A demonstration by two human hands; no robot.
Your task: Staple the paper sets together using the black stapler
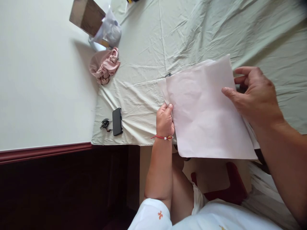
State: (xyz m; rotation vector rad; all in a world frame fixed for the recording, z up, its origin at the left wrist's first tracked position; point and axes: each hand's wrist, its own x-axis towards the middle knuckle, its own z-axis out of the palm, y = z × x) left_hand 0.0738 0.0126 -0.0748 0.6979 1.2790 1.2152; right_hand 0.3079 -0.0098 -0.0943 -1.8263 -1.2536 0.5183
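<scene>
A stack of thin, pale pinkish-white paper sheets [208,111] is held up over the table's front edge, its layers slightly fanned at the left and right sides. My left hand [165,119], a red string bracelet at its wrist, is closed on the left edge with the thumb uppermost. At the right edge, the thumb of my right hand [256,92] lies on the front sheet while its curled fingers are at and partly behind the edge. A small dark object [168,75] peeks out behind the stack's upper left corner; most of it is hidden.
A pale green cloth [141,60] covers the table. On its left lie a black phone [117,121], keys [105,124], and pink gathered fabric [105,65]. Farther back stand a clear plastic bag [111,30] and a brown box [87,16] by the white wall. A red stool [230,188] shows below.
</scene>
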